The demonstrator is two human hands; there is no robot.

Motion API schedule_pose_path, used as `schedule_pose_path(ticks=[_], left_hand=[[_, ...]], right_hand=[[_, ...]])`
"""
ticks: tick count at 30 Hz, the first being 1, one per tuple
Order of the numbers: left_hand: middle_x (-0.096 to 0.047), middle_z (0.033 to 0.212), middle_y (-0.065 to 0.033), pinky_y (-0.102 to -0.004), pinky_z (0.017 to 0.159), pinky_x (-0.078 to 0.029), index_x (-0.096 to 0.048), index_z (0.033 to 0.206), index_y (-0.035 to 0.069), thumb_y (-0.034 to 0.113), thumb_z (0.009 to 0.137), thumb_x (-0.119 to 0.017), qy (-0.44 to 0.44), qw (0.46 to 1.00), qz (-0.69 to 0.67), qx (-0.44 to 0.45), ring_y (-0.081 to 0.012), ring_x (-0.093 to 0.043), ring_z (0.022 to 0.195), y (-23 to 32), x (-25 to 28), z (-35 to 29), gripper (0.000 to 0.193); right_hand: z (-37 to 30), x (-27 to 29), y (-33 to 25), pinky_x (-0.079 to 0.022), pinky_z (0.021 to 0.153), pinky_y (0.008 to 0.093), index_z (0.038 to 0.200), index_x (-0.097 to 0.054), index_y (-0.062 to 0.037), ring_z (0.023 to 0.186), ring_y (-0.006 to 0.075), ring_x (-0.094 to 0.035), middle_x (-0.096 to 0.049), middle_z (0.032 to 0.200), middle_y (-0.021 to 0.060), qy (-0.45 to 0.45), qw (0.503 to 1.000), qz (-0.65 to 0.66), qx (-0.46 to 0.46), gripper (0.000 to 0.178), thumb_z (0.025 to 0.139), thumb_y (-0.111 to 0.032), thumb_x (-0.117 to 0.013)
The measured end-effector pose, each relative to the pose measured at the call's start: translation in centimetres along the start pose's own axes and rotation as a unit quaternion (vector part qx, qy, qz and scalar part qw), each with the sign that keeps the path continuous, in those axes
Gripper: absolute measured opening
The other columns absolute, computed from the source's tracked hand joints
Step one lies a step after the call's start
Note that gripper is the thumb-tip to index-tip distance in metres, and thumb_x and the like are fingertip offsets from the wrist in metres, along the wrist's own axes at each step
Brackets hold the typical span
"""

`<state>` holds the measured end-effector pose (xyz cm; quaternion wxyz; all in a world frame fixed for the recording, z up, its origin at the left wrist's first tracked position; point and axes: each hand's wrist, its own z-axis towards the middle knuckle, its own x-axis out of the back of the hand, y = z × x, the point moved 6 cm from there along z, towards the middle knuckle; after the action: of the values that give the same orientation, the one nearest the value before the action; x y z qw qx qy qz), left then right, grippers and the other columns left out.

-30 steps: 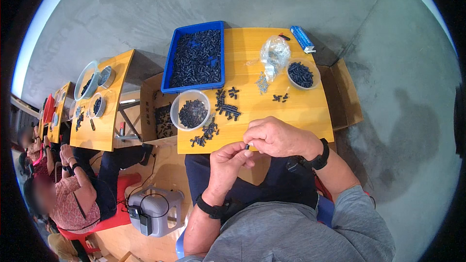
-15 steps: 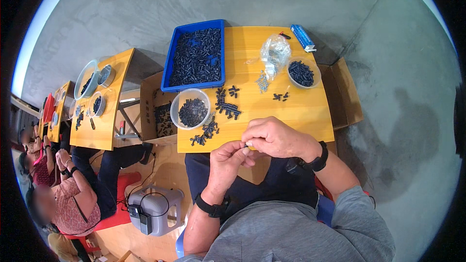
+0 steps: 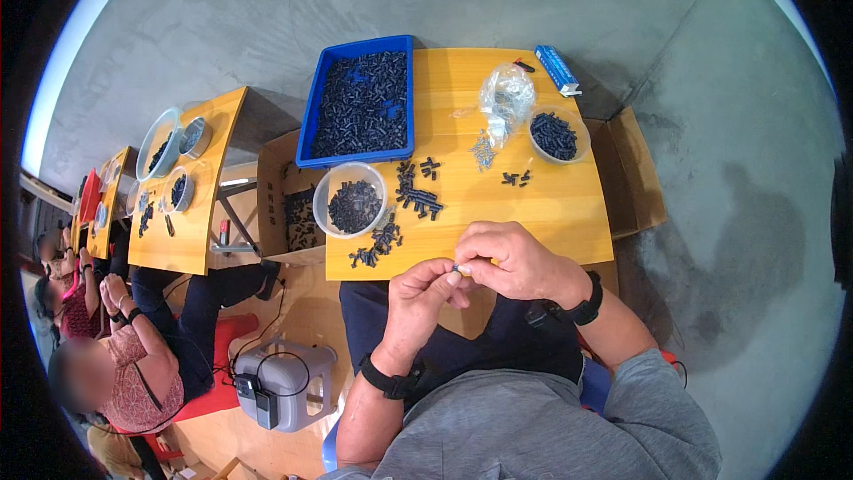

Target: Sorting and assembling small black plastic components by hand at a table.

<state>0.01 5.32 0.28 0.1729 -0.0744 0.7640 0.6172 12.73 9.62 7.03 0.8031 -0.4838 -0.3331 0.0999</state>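
Observation:
My left hand (image 3: 418,298) is closed, thumb against fingertips, on a small dark part (image 3: 457,269) just off the table's near edge. My right hand (image 3: 511,260) meets it there, fingers pinched at the same part; fingertips cover most of it. Left of my hands, a pile of small black pieces (image 3: 378,246) lies beside a clear round tub (image 3: 382,180) of similar pieces. Beyond them is a cluster of short black cylindrical parts (image 3: 416,196). Farther right, a few black pieces (image 3: 515,180) lie near small silvery bits (image 3: 482,153).
A blue tray (image 3: 410,107) full of black parts stands at the far left of the yellow table (image 3: 542,222). A clear plastic bag (image 3: 506,98), another tub (image 3: 582,151) and a blue box (image 3: 556,69) are on the right. Cardboard boxes (image 3: 635,169) flank the table. A co-worker (image 3: 138,360) sits left.
My right hand has shifted slightly right and drawn back a little from my left hand, so the dark part shows between the fingertips. The left hand stays nearly in place.

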Motion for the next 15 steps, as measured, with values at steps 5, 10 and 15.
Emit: schedule_pose_path(ticks=[5,10,15], left_hand=[[-0.065,0.081,-0.0071,-0.0236,0.06,-0.05,-0.063,0.096,-0.005,0.002,0.089,-0.056,-0.001,1.0,0.0,0.006,-0.0132,-0.061,0.063,-0.17,0.01,0.06,0.012],[-0.064,0.079,-0.0071,-0.0233,0.059,-0.05,-0.063,0.095,-0.005,0.001,0.089,-0.056,0.002,1.0,0.005,0.007,-0.0129,-0.06,0.062,-0.01,-0.03,0.07,0.011],[-0.064,0.077,-0.0076,-0.0234,0.058,-0.05,-0.064,0.093,-0.004,-0.001,0.088,-0.056,0.001,1.0,0.012,0.012,-0.0128,-0.06,0.062,-0.18,0.08,0.21,0.01]], right_hand=[[-0.1,-0.05,0.01,-0.047,0.061,0.0324,0.085,-0.059,0.0011,0.07,0.026,-0.059,-0.058,0.078,0.0118,-0.001,1.0,-0.009,0.016,0.009,0.077,0.004,-0.061],[-0.07,-0.05,-0.05,-0.047,0.061,0.0335,0.087,-0.06,0.0009,0.07,0.0272,-0.059,-0.058,0.079,0.0121,-0.005,0.999,-0.023,0.029,0.009,0.078,0.004,-0.061],[-0.1,-0.4,-0.24,-0.047,0.061,0.0365,0.086,-0.06,-0.0008,0.07,0.0294,-0.058,-0.056,0.078,0.0121,0.001,0.999,-0.033,0.041,0.008,0.078,0.001,-0.061]])
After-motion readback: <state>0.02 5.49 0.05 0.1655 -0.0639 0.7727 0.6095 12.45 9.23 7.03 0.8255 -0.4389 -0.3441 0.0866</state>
